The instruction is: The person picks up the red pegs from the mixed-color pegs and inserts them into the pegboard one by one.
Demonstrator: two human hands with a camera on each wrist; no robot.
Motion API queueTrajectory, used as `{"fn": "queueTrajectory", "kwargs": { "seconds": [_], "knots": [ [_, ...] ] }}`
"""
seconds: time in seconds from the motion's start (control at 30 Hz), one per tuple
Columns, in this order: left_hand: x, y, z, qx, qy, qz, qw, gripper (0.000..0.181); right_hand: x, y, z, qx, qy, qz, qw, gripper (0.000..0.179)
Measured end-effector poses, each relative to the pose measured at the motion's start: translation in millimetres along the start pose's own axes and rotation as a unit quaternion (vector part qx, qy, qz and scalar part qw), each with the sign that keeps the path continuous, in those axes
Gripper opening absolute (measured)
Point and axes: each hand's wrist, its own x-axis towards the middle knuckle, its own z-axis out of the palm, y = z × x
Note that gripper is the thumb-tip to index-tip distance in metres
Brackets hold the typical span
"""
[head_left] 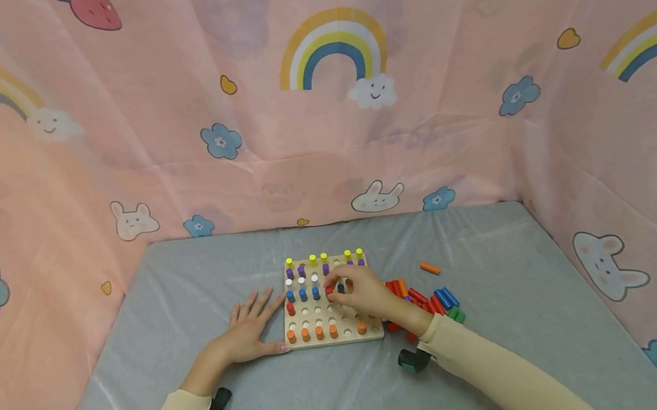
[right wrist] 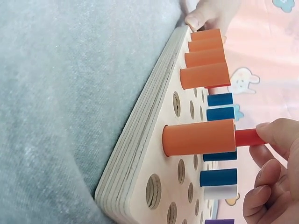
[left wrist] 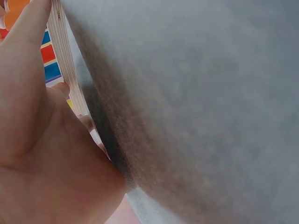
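A wooden peg board point(head_left: 325, 316) lies on the table, with coloured pegs standing in rows of holes. My right hand point(head_left: 364, 295) is over its middle, thumb and fingertips pinching a red peg point(right wrist: 247, 137). In the right wrist view an orange peg point(right wrist: 200, 138) covers the red peg's lower part. My left hand point(head_left: 243, 334) rests at the board's left side, fingers spread and thumb at the near left corner. Orange pegs point(head_left: 319, 333) line the near row; blue pegs point(head_left: 303, 295), white, purple and yellow pegs point(head_left: 312, 260) stand farther back. One red peg point(head_left: 290, 309) stands at the left.
Right of the board lies a loose pile of red pegs point(head_left: 418, 295), blue pegs point(head_left: 450, 296) and green pegs point(head_left: 456, 314), partly behind my right forearm. A lone orange peg point(head_left: 429, 268) lies farther back. Pink printed cloth point(head_left: 325, 166) hangs around the grey-covered table point(head_left: 206, 272).
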Motion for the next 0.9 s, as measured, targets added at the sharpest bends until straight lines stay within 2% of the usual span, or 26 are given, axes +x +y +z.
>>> {"fn": "queueTrajectory", "kwargs": {
  "seconds": [0.43, 0.63, 0.73, 0.9],
  "knots": [
    [-1.7, 3.8, -3.2, 0.002, -0.003, -0.002, 1.0, 0.099, 6.7, -1.1, 5.6, 0.004, -0.014, -0.005, 0.9999, 0.016],
    [-2.6, 3.3, -4.8, 0.005, -0.002, -0.002, 1.0, 0.099, 10.6, 0.5, 11.0, -0.009, -0.023, -0.013, 0.9996, 0.016],
    [-1.3, -0.7, -2.0, -0.005, 0.005, 0.004, 1.0, 0.101, 11.9, -0.3, 12.5, -0.015, -0.027, -0.011, 0.9995, 0.016],
    [3.8, -13.6, 10.6, -0.014, 0.018, 0.011, 0.9997, 0.103, 12.4, -4.2, 13.2, -0.015, -0.032, -0.002, 0.9994, 0.017]
  ]
}}
